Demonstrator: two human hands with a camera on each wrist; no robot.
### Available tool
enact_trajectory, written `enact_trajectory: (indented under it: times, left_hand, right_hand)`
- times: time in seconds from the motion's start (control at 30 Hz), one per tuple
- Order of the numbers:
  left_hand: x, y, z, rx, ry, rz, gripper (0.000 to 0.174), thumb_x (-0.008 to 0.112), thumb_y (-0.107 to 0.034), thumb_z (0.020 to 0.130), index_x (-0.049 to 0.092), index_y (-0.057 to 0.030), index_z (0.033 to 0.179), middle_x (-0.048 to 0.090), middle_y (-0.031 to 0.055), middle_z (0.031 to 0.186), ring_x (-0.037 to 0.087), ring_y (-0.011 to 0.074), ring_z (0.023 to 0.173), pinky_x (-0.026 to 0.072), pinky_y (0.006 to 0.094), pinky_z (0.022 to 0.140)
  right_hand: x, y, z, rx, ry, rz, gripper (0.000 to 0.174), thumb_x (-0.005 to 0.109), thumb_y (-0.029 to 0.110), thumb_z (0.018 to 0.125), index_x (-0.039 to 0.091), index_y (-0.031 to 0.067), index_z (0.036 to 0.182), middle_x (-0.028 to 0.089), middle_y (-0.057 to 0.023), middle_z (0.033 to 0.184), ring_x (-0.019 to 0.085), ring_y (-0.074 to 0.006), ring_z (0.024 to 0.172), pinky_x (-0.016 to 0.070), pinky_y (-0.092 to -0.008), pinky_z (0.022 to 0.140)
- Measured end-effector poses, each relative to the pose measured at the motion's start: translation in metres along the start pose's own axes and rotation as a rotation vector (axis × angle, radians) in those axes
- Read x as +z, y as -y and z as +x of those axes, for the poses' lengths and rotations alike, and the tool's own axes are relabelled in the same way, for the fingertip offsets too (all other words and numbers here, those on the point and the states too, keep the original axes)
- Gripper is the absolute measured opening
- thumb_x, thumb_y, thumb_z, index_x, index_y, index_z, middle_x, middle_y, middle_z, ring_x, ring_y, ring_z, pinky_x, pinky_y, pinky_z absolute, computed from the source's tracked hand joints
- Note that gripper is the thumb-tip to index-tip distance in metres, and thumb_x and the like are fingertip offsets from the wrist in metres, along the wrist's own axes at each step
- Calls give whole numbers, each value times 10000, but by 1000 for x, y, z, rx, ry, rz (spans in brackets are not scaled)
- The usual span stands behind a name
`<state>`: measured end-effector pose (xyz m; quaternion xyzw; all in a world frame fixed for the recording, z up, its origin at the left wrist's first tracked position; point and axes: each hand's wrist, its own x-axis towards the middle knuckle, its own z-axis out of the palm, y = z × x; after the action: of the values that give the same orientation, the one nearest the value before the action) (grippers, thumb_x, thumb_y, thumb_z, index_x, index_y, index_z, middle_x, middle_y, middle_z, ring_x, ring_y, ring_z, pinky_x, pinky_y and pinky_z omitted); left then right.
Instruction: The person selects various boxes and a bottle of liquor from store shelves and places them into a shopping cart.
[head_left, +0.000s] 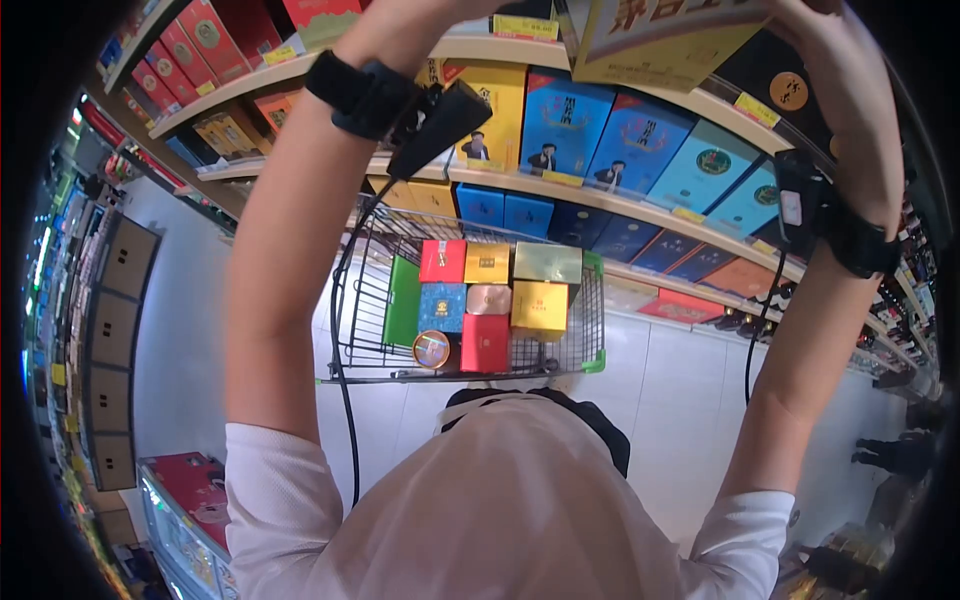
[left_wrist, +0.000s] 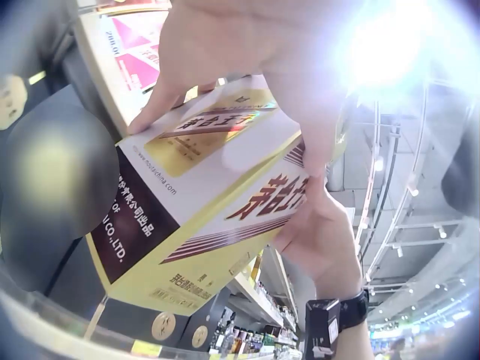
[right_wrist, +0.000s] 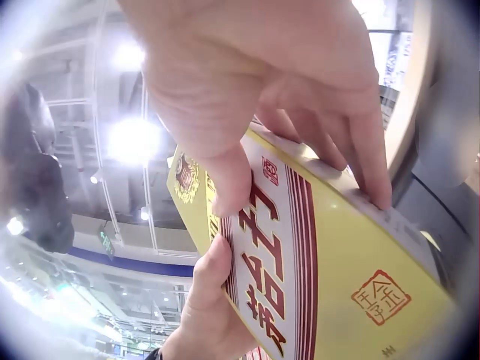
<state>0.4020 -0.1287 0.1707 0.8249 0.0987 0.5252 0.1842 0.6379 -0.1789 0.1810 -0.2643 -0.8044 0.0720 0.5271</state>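
Observation:
A yellow and white box (head_left: 660, 45) with large printed characters is held up at the top of the head view, in front of the shelves. My left hand (head_left: 430, 15) is partly cut off there; in the left wrist view the left hand (left_wrist: 232, 45) grips the box (left_wrist: 217, 165) from above, fingers and thumb spread across it. My right hand (head_left: 850, 80) holds the other side. In the right wrist view, the thumb of my right hand (right_wrist: 255, 75) presses the printed face of the box (right_wrist: 330, 255) while its fingers bend over an adjoining side.
Shelves with yellow boxes (head_left: 490, 110) and blue boxes (head_left: 565, 120) stand ahead. Below them, a wire shopping cart (head_left: 590, 330) holds several boxes and a round container (head_left: 431, 349). A glass-sided case (head_left: 185, 520) is at lower left; people are at far right.

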Motion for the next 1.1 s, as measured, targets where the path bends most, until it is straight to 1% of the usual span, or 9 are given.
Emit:
enact_trajectory:
  times: [0.1, 0.27, 0.4, 0.5, 0.57, 0.7, 0.83, 0.93, 1.1]
  left_hand:
    - [19, 23, -50, -172, -119, 103, 1084, 944, -376, 660, 355, 44, 1467, 529, 199, 1382, 525, 275, 1289, 421, 406, 1106]
    - [60, 54, -151, -313, -81, 2, 903, 926, -279, 712, 419, -14, 1410, 555, 183, 1371, 560, 288, 1279, 468, 418, 1077]
    - [98, 72, -226, -663, -97, -290, 1234, 957, -443, 586, 251, 88, 1449, 461, 220, 1393, 495, 305, 1300, 428, 409, 1092]
    - [124, 82, -281, -832, -26, -297, 1119, 954, -210, 650, 220, -27, 1475, 385, 159, 1471, 404, 276, 1406, 439, 448, 1117]
    - [147, 90, -316, -836, -52, -369, 1180, 972, -253, 603, 225, -26, 1488, 421, 169, 1444, 419, 275, 1379, 424, 434, 1113]
    - [176, 78, -367, -878, 6, -337, 1198, 982, -283, 580, 251, -6, 1488, 462, 183, 1411, 451, 276, 1346, 382, 423, 1126]
    - [208, 80, -413, -972, 79, -390, 1168, 976, -175, 608, 246, -75, 1514, 379, 145, 1502, 352, 275, 1434, 300, 443, 1190]
    - [227, 78, -428, -985, 81, -370, 1188, 977, -161, 597, 236, -65, 1520, 364, 155, 1519, 347, 273, 1439, 285, 439, 1199]
    - [242, 85, -455, -1024, 104, -446, 1159, 959, -171, 612, 241, -13, 1508, 410, 165, 1450, 462, 271, 1327, 401, 407, 1111]
  right_hand:
    - [21, -21, -39, 231, 54, 56, 410, 796, 141, 853, 620, -17, 1188, 712, -93, 1075, 669, -165, 980, 529, -309, 882]
    - [69, -42, -124, 410, 154, -4, 463, 849, 238, 805, 660, -4, 1151, 727, -103, 1067, 678, -175, 997, 523, -336, 917]
    - [103, -52, -190, 642, 166, 93, 541, 879, 167, 753, 637, -12, 1202, 712, -104, 1113, 652, -179, 1054, 505, -341, 941]
    - [116, -67, -239, 852, 193, 428, 615, 840, 35, 782, 548, -23, 1320, 670, -86, 1187, 639, -163, 1065, 521, -338, 956]
    - [113, -76, -263, 936, 264, 526, 727, 840, 15, 778, 483, -20, 1410, 650, -75, 1232, 625, -165, 1107, 518, -343, 986]
    - [108, -88, -296, 942, 435, 427, 1189, 915, 134, 688, 150, 28, 1593, 362, -194, 1571, 443, -308, 1410, 415, -449, 1135]
    - [105, -95, -312, 891, 619, 346, 1302, 902, 117, 617, 56, 26, 1602, 249, -236, 1603, 280, -372, 1492, 301, -435, 1208]
    - [112, -103, -329, 742, 734, 151, 1319, 896, 115, 599, 42, 5, 1598, 287, -273, 1551, 321, -384, 1462, 330, -411, 1189]
    - [126, -103, -338, 723, 841, 119, 1009, 883, 130, 608, 346, -44, 1444, 450, -233, 1331, 449, -406, 1305, 425, -411, 1096]
